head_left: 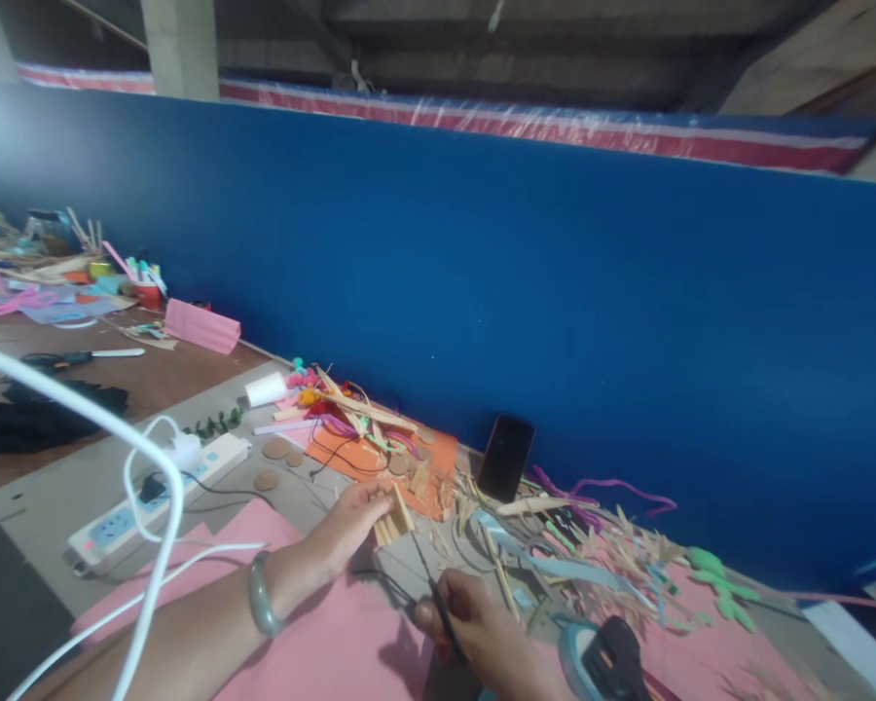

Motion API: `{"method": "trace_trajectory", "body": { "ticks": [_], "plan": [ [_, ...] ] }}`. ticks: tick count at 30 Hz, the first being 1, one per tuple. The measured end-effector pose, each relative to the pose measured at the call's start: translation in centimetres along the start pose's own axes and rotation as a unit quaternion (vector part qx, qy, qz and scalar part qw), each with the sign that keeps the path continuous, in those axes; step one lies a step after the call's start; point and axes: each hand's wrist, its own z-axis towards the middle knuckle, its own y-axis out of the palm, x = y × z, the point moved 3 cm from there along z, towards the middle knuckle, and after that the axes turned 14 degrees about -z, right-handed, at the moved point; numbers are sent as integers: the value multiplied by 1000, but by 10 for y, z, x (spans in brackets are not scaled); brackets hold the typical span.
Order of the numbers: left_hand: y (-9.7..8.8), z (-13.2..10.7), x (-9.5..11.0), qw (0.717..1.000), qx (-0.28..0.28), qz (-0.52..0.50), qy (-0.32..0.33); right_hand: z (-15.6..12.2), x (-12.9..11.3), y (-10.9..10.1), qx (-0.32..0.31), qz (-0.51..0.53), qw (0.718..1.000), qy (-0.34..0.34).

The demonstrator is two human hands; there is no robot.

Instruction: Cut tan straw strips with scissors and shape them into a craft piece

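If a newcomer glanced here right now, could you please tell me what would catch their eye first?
Most likely the broad blue partition spanning the view behind the cluttered table. Next, perhaps, the thick white cable looping across the left foreground and the dark phone propped up by the partition. Lower down, near the middle, the left hand holds a small wooden piece and the right hand a thin dark tool.

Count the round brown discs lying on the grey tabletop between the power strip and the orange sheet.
3: a back disc, a smaller disc close on its right, and a front disc nearer the camera. Others may be hidden.
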Motion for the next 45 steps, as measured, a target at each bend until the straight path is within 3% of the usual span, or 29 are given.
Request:
{"method": "trace_trajectory", "body": {
  "ticks": [6, 16, 21, 28, 34, 39, 45],
  "plan": [
    [-1, -2, 0, 999, -20, 30, 3, 2, 2, 0, 8, 16, 1000, -6],
    [-12, 6, -6, 999, 24, -35, 26, -3, -6, -2, -10, -18, 1000, -2],
    [-8, 3, -6, 1000, -3, -16, 5, 0, 0, 1, -4, 17, 1000, -13],
    [-10, 5, -9, 1000, 13, -6, 12, -1, -8, -3, 30, 100, 994, -23],
    [-4, -5, -21, 994, -47, 98, 17, 0, -6, -6, 140, 124, 982, -30],
    [2, -15, -32, 988, -107, 109, 16, 4, 4, 5, 171, 122, 975, -65],
    [3, -15, -29, 989, -117, 85, -10, 4, 2, 1, 172, 218, 959, -56]
  ]
}}
